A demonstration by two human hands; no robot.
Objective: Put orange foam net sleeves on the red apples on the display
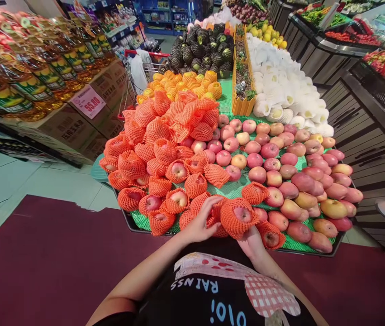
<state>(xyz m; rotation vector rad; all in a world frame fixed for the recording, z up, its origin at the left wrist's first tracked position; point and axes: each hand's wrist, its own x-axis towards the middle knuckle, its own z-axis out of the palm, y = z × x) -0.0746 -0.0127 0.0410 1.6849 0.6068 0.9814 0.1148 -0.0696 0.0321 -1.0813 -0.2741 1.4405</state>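
At the near edge of the tabletop (282, 245), a netted apple (240, 216) is cupped from below by the right hand (251, 242). The left hand (202, 222) is laid open on netted apples just beside it. Bare apples (292, 181) crowd the right side; little open green mat (236, 189) remains between them, though the far edge is apparently hidden.

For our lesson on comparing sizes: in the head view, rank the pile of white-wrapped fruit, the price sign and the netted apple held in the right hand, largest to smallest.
1. Pile of white-wrapped fruit, though farthest away.
2 and 3. Netted apple and price sign: they look alike, and the apple in the right hand is much nearer the camera, so I won't rank them.
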